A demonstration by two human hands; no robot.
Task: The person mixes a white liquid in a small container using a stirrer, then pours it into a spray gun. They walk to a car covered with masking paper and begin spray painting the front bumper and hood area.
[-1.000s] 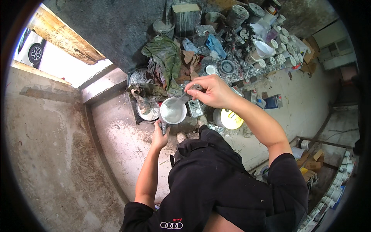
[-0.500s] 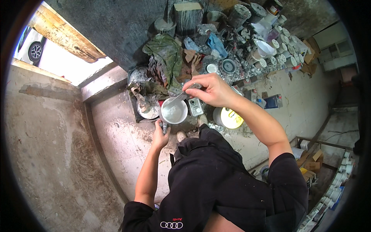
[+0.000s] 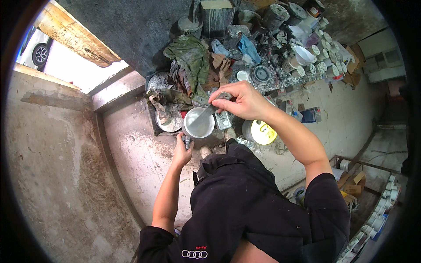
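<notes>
Beyond the right hand (image 3: 241, 101) spreads a cluttered surface (image 3: 272, 84). A green cloth (image 3: 193, 57) lies beyond and left of that hand; a yellow-lidded can (image 3: 258, 132) stands nearer the person. Just beyond the left hand (image 3: 182, 151), which is closed around its handle, is a white-walled pot (image 3: 208, 129). Below the right hand sits a metal tin (image 3: 223, 122). The right hand's fingers pinch a flat stirrer (image 3: 205, 116), dipping into the pot.

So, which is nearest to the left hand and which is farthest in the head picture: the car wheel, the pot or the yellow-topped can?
From the left hand, nearest first:
1. Pot: that hand is holding it.
2. Yellow-topped can: off to the right.
3. Car wheel: outside, at the upper left.
</notes>
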